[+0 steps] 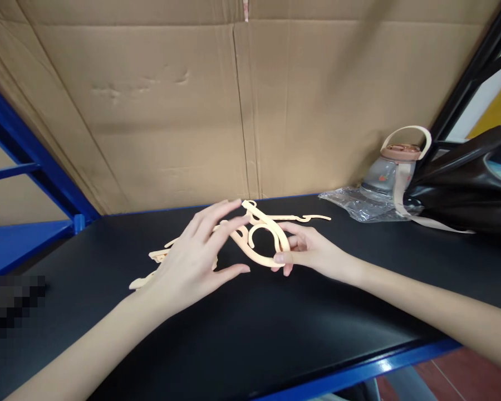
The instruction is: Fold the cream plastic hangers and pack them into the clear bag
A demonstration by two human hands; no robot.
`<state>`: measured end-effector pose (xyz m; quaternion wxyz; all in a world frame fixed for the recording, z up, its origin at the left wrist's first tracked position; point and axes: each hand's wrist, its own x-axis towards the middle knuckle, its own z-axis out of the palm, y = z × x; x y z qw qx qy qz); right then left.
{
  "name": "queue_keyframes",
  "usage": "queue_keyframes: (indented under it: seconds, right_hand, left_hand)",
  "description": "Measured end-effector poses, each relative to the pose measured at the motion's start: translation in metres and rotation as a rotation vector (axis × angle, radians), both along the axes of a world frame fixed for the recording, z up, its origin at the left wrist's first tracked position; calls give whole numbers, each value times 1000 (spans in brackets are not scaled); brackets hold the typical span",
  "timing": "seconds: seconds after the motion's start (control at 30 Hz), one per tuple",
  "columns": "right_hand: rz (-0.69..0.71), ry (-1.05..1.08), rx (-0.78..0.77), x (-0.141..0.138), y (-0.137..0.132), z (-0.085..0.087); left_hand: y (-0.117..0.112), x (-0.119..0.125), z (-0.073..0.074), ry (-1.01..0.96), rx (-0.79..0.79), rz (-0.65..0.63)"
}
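Note:
A cream plastic folding hanger, with a round hook curled between its folded arms, is pinched at its right end by my right hand, the thumb in front and the fingers behind. My left hand is open just to the left of it, fingers stretched and thumb apart. Its fingertips overlap the hanger's upper left part in view; whether they touch it I cannot tell. Partly hidden by my left hand are more cream hanger pieces on the black table. Another cream hanger lies behind the held one.
The black table has a blue front edge, with cardboard along its back. At the back right a clear bottle with a handle and strap stands by crumpled plastic film. A shiny dark bag lies beside it.

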<state>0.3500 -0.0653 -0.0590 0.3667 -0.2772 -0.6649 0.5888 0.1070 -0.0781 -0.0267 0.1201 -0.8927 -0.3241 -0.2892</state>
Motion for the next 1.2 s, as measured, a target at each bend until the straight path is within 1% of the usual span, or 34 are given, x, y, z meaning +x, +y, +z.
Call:
queue_keyframes:
  seconds: [0.07, 0.13, 0.33, 0.43, 0.57, 0.63, 0.83, 0.9, 1.03, 1.1, 1.2]
  right_hand:
    - [7, -9, 12, 0, 0, 1]
    - [27, -22, 11, 0, -1, 2]
    - [42, -42, -8, 1, -4, 4]
    - [31, -37, -5, 1, -3, 3]
    - [50, -31, -7, 1, -2, 1]
    - [65, -36, -9, 1, -1, 1]
    - [108, -108, 23, 3, -4, 4]
    - [147, -142, 22, 3, -5, 5]
    - [202, -187, 28, 3, -7, 3]
    - [197, -195, 40, 3, -6, 2]
    - [103, -190, 100, 5, -2, 2]
  left_hand:
    - [1, -3, 2, 141, 85, -39]
    - [2, -4, 1, 209, 127, -69]
    - [3, -4, -3, 259, 218, -101]
    - [2, -6, -2, 272, 227, -128]
    - [3, -8, -2, 250, 166, -164]
    - [2, -8, -3, 242, 148, -161]
    - [0, -3, -2, 236, 127, -23]
    - [-1, -1, -1, 278, 80, -11]
    - [-5, 2, 0, 341, -55, -38]
    - [-4, 1, 4, 337, -115, -34]
    - [7, -13, 15, 305, -210, 23]
